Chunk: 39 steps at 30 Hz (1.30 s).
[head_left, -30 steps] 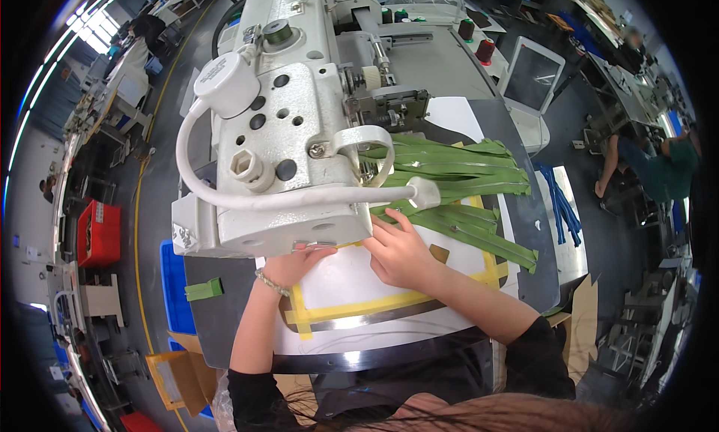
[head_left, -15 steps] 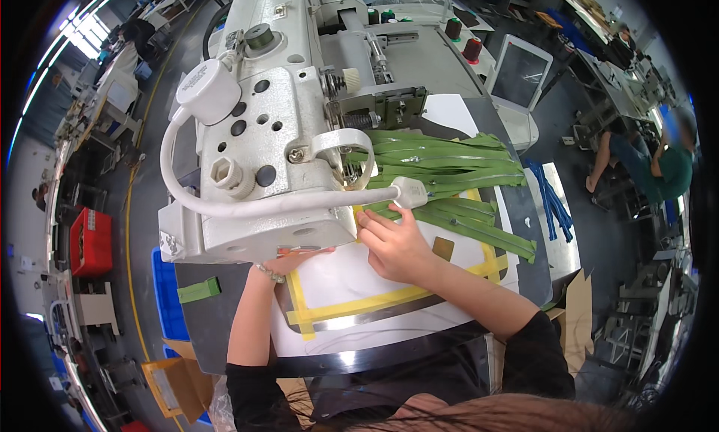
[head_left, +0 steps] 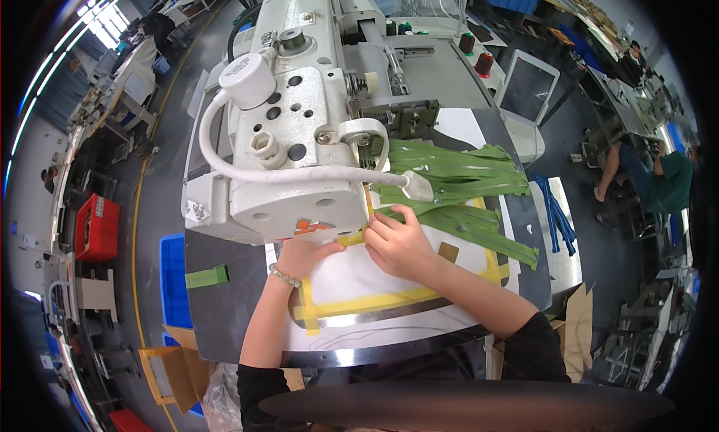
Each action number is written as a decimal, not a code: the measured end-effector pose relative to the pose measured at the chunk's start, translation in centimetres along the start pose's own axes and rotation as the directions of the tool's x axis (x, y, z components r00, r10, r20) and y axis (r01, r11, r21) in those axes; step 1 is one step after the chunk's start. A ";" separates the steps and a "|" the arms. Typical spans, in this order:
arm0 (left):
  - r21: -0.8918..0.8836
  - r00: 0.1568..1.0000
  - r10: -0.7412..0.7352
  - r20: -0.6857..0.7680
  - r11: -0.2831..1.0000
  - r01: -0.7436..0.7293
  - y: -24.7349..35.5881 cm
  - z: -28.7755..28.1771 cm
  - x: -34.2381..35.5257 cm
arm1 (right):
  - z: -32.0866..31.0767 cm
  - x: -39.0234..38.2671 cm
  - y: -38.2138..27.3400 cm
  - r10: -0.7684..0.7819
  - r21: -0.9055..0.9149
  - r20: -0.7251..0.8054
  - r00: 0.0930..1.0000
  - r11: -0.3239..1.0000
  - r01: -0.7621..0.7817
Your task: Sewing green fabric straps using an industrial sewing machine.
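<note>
A large white industrial sewing machine (head_left: 288, 155) stands before me. My left hand (head_left: 303, 257), with a beaded bracelet at the wrist, reaches under the front of the machine head. Its thumb stretches out to the right; the other fingers are hidden by the head. Just right of the head, my right hand (head_left: 401, 243) has its fingers bent and drawn together close to the sewing area. Whatever they pinch is too small or covered to name. Beyond that hand lies a bundle of green zipper strips (head_left: 457, 170). Both hands are over a white sheet (head_left: 359, 278) edged with yellow tape (head_left: 382, 303).
A short green folded strip (head_left: 207, 277) lies on the dark tabletop at left. Blue zipper strips (head_left: 553, 215) rest at right, near a screen (head_left: 526, 87). Thread spools (head_left: 484, 65) stand behind. Cardboard (head_left: 176, 372) and a blue bin (head_left: 174, 278) are at left. A person sits far right.
The whole view has shifted, so the machine appears farther right. More of my left thumb shows beside the machine head. My right hand stays near the sewing area, fingers still drawn together.
</note>
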State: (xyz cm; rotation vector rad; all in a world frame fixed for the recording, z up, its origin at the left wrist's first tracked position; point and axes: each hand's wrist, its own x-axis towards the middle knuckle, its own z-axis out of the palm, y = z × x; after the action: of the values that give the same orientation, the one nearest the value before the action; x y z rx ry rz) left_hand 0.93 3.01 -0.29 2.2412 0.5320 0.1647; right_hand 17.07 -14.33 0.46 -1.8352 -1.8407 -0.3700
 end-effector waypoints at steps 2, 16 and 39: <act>0.186 0.992 0.086 -0.092 0.980 -0.067 1.5 0.4 -0.2 | -0.4 -0.5 0.3 -0.012 0.009 0.029 1.000 1.000 0.011; 0.423 0.945 0.192 -0.263 0.904 -0.065 2.8 2.0 -2.6 | -1.1 3.1 3.7 0.154 -0.051 -0.202 0.967 0.985 -0.167; 0.258 0.857 0.289 -0.427 0.947 -0.191 2.3 1.9 -2.5 | -0.7 -0.4 0.7 0.187 0.144 0.077 0.979 0.970 -0.197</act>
State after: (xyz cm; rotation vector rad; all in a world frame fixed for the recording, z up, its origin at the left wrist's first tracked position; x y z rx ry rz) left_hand -0.09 -0.73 0.25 2.4757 0.5295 0.8250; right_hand 17.81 -14.99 0.68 -1.9177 -1.6634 -0.1012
